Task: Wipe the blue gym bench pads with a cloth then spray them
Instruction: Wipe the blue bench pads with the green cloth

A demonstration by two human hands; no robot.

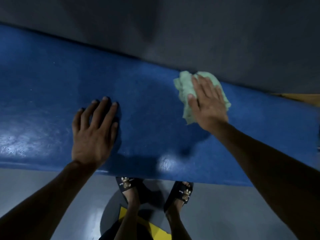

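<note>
across the middle of the view, a blue bench pad (147,101) runs from 9 to 3 o'clock. the right hand (207,103), fingers flat, presses a crumpled green cloth (186,89) on it toward 2 o'clock. the left hand (94,130) rests spread and empty at 8 o'clock. wiping looks underway; no spray bottle shows, so spraying likely remains.

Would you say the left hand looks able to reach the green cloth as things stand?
Probably yes: the left hand rests flat on the blue pad, bare surface between it and the green cloth under the right hand.
</note>
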